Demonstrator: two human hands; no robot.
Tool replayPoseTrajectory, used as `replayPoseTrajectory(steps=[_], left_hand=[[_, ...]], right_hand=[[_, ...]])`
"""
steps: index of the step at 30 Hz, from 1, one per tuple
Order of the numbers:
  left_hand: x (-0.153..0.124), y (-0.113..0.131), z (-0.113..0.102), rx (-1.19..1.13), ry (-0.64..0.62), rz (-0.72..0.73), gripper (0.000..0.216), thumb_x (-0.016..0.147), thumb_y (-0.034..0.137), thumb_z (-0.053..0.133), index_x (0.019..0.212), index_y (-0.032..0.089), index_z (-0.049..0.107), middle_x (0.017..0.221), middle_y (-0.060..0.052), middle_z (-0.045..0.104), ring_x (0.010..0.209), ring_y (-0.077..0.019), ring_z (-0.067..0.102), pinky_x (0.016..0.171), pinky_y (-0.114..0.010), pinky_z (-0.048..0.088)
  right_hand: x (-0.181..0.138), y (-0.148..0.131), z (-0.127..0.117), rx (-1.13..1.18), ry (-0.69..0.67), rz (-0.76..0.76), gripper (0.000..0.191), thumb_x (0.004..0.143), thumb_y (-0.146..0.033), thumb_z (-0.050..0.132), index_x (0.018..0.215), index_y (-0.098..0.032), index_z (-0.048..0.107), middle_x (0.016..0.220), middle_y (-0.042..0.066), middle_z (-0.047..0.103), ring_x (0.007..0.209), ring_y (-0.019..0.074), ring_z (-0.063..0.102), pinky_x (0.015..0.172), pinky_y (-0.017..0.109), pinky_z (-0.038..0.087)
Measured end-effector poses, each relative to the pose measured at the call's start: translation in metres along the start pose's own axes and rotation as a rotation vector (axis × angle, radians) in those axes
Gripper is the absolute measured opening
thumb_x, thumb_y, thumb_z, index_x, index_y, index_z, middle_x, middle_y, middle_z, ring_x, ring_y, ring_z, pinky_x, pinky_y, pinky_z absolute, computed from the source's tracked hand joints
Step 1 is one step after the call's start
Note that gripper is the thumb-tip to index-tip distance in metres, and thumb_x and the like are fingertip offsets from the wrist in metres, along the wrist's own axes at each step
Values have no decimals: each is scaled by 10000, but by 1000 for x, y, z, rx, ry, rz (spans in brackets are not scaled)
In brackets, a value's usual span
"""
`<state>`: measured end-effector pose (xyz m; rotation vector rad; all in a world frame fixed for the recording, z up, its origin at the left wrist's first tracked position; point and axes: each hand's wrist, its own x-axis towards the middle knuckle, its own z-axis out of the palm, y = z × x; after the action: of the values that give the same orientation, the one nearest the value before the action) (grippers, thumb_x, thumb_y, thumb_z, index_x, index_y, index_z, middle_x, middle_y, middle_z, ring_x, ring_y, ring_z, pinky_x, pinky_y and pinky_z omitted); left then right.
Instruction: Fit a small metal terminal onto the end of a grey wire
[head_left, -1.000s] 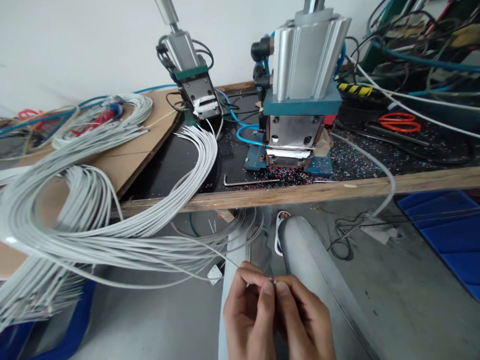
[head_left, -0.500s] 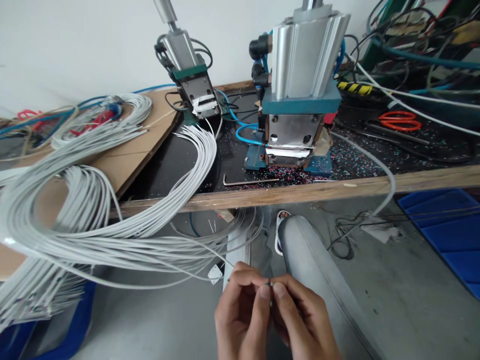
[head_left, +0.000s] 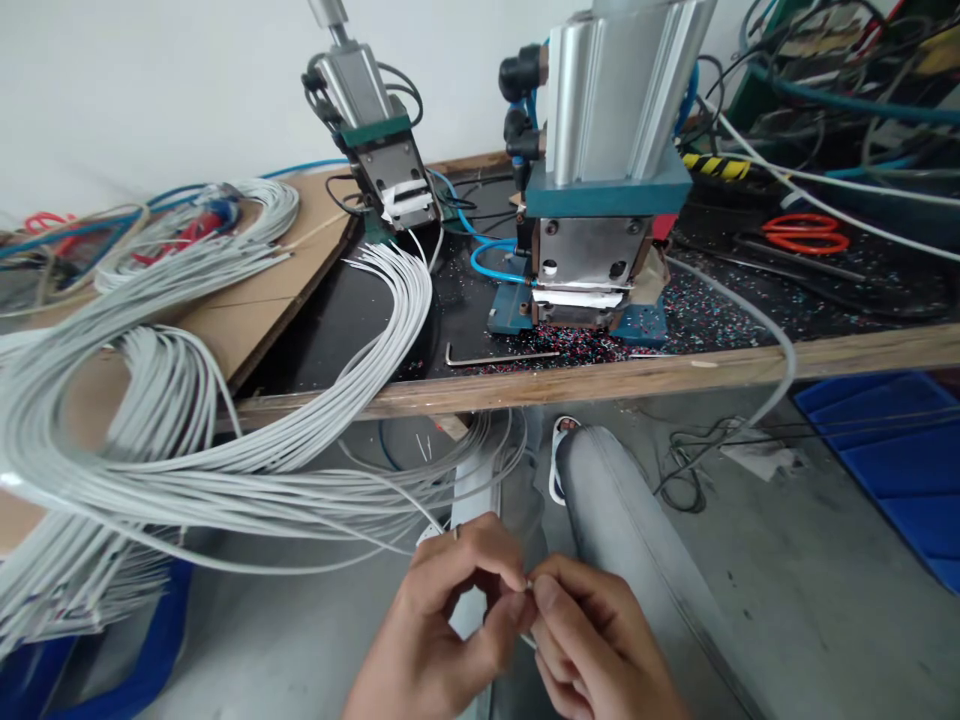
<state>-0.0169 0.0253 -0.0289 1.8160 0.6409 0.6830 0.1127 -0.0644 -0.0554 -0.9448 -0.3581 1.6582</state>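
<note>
My left hand [head_left: 442, 620] and my right hand [head_left: 592, 650] meet low in the middle of the view, above my lap. Both pinch the end of one thin white wire [head_left: 405, 502] between thumb and forefinger, fingertips touching. That wire runs up and left into a big bundle of white wires [head_left: 150, 450] draped over the bench edge. The wire tip itself is hidden between my fingertips.
A wooden-edged bench [head_left: 675, 372] carries a pneumatic press [head_left: 600, 170] with blue hoses, a smaller press [head_left: 375, 140] behind, an Allen key [head_left: 495, 355] and orange scissors [head_left: 806, 232]. Cardboard [head_left: 255, 300] lies left. Blue bins [head_left: 892, 450] stand right, on the floor. My leg [head_left: 630, 530] is below.
My hands have shifted slightly left and down in the view. The left hand shows more of its back now. Both still pinch the same wire end.
</note>
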Motion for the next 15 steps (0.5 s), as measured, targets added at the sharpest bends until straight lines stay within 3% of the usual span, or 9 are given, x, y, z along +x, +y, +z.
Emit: replayPoseTrajectory(steps=[7, 12, 15], left_hand=[[8, 7, -21, 235, -198, 147, 346, 808, -55, 608, 919, 262, 693, 689, -15, 696, 582, -172, 638, 548, -268, 495], [9, 16, -33, 568, -241, 333, 352, 826, 22, 628, 1027, 278, 763, 757, -55, 752, 563, -191, 666, 537, -278, 523], [16, 27, -37, 724, -296, 447, 275, 888, 74, 577, 996, 242, 766, 728, -64, 768, 528, -192, 669, 514, -283, 530]], right_hand=[[1, 2, -3, 172, -109, 37, 493, 883, -630, 751, 770, -173, 604, 487, -146, 313, 386, 6, 157, 367, 119, 169], [9, -1, -5, 347, -280, 101, 469, 891, -579, 769, 725, -192, 562, 444, -166, 230, 354, 14, 110, 323, 112, 150], [12, -4, -4, 337, -274, 152, 502, 862, -588, 791, 688, -202, 520, 433, -169, 226, 349, 11, 99, 313, 111, 140]])
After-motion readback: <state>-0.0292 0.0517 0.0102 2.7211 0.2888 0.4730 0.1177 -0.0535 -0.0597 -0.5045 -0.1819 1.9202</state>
